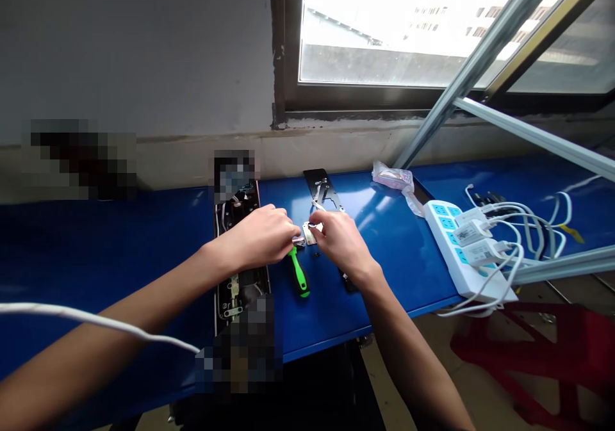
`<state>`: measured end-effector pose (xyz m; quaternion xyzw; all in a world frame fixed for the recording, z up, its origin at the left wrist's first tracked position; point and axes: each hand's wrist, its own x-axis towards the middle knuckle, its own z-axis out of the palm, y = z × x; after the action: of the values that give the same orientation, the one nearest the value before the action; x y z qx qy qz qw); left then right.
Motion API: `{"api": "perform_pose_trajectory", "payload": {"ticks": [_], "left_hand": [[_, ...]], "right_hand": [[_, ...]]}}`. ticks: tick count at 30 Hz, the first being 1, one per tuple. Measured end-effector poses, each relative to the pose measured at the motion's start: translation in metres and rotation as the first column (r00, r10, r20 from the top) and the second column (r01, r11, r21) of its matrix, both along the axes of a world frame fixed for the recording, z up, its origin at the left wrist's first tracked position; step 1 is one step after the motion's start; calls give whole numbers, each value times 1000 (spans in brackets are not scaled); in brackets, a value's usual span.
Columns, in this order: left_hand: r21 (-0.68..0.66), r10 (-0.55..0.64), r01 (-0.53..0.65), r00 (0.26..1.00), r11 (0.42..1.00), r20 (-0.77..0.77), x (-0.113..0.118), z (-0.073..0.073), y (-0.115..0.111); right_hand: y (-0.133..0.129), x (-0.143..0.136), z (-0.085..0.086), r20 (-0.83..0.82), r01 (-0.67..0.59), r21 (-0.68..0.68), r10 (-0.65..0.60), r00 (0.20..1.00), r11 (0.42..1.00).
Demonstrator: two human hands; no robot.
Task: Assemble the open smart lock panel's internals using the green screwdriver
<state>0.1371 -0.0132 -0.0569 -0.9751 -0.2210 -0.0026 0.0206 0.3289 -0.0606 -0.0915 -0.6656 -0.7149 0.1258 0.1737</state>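
My left hand [259, 235] is closed, knuckles up, over the right edge of a long black device housing [233, 293] with wires and metal parts inside. A small silvery piece shows at its fingertips; what the fingers hold is mostly hidden. Just below lies a screwdriver [298, 272] with a green and black handle. Facing it, my right hand [341, 242] pinches a small pale plate [310, 234] with holes between thumb and finger. Behind that hand is a long black panel [314, 181], partly covered, with a short white cable on it.
A white power strip [444, 245] with plugged-in chargers and tangled white cables is at the right. A clear plastic bag [394, 176] lies near the wall. Metal bars [480, 53] cross the right side. Below stands a red stool [533, 348]. A white cable [96, 319] crosses my left forearm.
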Motion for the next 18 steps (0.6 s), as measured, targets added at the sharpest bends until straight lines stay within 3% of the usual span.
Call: {"api": "perform_pose_trajectory", "payload": {"ticks": [6, 18], "left_hand": [[12, 6, -7, 999, 1000, 41, 4, -2, 6], [124, -17, -22, 951, 992, 307, -31, 3, 3]], "right_hand": [[21, -4, -9, 141, 7, -92, 6, 990, 996], [17, -4, 1, 235, -147, 43, 133, 963, 988]]}}
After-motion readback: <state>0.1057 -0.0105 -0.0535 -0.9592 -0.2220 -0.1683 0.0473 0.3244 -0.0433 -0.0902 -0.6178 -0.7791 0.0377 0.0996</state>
